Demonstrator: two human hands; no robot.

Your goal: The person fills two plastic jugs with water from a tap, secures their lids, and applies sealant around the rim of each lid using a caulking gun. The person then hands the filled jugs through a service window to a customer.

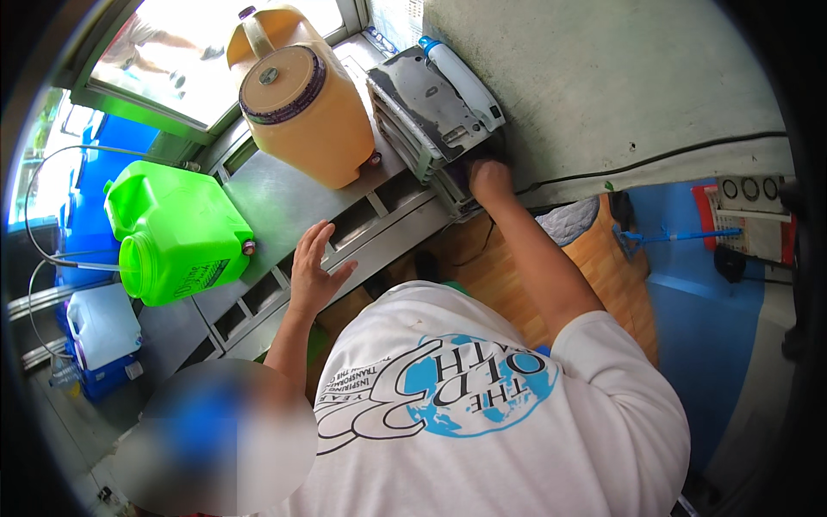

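My right hand [491, 183] is curled closed against the near side of a grey metal box [435, 103] with a scuffed top. Its fingertips are hidden, so I cannot make out what they grip. Over the metal counter's [284, 211] front edge hovers my left hand [314, 269], fingers spread, holding nothing. Ahead of it stands a large orange-tinted water jug [314, 129] with a round lid and a small tap. To the left, a bright green jug [177, 233] has an uncovered mouth, with a thin hose [82, 263] reaching that mouth.
A white and blue handheld device [461, 82] lies on the box. A black cable [655, 159] runs along the wall. Blue containers [86, 198] and a pale jug [103, 326] stand at left. At right are a grey mat [568, 222] and a blue-handled tool [680, 235].
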